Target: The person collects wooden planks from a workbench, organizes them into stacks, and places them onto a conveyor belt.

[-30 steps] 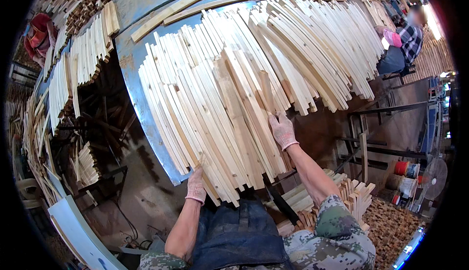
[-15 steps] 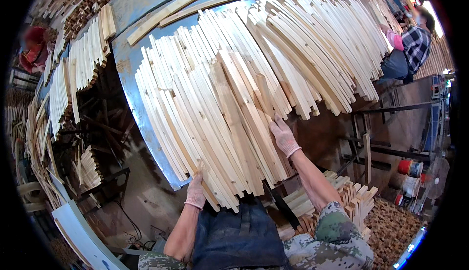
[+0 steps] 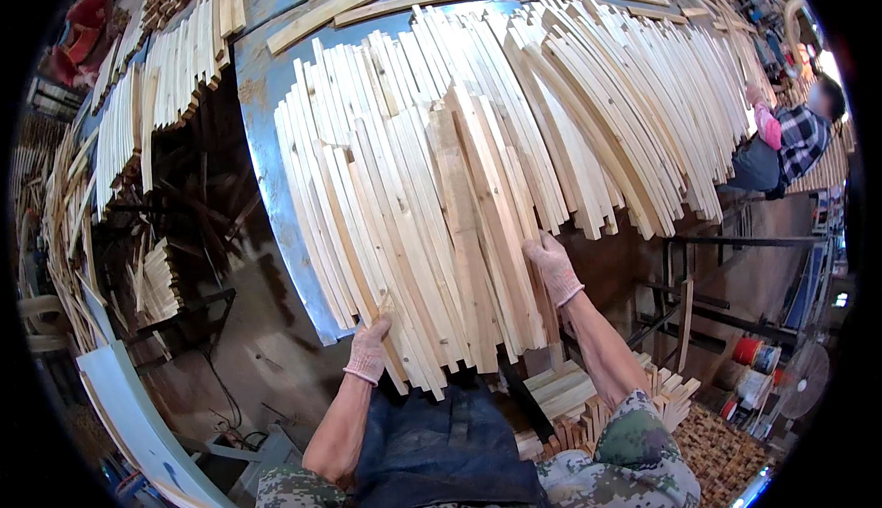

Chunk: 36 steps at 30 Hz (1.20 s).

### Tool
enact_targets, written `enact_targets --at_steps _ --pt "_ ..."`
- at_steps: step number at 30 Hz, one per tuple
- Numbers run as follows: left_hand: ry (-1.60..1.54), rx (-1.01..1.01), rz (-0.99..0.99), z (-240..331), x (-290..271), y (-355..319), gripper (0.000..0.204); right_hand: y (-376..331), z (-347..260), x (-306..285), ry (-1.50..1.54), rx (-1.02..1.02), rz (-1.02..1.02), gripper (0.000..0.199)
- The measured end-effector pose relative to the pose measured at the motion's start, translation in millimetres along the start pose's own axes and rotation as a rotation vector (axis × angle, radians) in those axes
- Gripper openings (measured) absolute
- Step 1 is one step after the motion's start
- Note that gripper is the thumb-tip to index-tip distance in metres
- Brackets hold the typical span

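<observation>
A broad layer of pale wooden strips (image 3: 413,223) lies side by side on a metal-topped table, with the near ends jutting past its edge toward me. My left hand (image 3: 369,350), in a pale knitted glove, is closed on the near end of the strips at the left side of the batch. Against the right side of the same batch, my gloved right hand (image 3: 554,269) grips the outermost strip, its fingers partly hidden. A darker, brownish strip (image 3: 461,232) runs on top of the middle. The near ends are uneven.
More strips (image 3: 634,113) cover the table's right part. Loose boards (image 3: 377,3) lie along the back. A stack of short wood pieces (image 3: 570,393) stands low at my right, near a black metal frame (image 3: 744,242). A person (image 3: 799,141) works at far right.
The view has shifted, so the table sits a little lower and farther right. A slanting piece near my right hand no longer stands out from the strips. Both hands stay at the batch's sides.
</observation>
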<state>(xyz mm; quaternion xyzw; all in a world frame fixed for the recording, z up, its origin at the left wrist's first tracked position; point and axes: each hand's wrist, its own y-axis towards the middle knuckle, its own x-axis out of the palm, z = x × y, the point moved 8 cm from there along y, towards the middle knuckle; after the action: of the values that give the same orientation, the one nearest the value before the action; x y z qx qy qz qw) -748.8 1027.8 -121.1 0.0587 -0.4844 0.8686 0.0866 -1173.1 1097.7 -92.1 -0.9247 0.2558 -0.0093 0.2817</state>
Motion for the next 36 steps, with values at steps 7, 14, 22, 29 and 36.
enact_targets --at_steps 7,14,22,29,36 --pt "0.046 -0.06 -0.086 19.4 8.2 -15.6 0.042 -2.1 18.8 7.4 0.192 0.206 -0.137 0.056" --pt "0.037 -0.029 -0.053 31.5 15.1 -47.8 0.038 -28.6 -10.4 15.3 0.202 0.307 -0.114 0.051" --pt "0.078 -0.014 -0.052 47.2 14.6 -70.3 0.037 -36.1 -9.0 6.9 0.283 0.235 -0.073 0.047" --pt "-0.046 0.099 -0.098 78.5 23.3 -88.7 0.034 -12.9 -45.9 -3.1 0.058 -0.014 -0.067 0.037" --pt "0.331 0.676 -0.096 69.3 -25.8 -113.1 0.039 -2.8 -123.4 51.7 0.176 0.058 -0.249 0.037"
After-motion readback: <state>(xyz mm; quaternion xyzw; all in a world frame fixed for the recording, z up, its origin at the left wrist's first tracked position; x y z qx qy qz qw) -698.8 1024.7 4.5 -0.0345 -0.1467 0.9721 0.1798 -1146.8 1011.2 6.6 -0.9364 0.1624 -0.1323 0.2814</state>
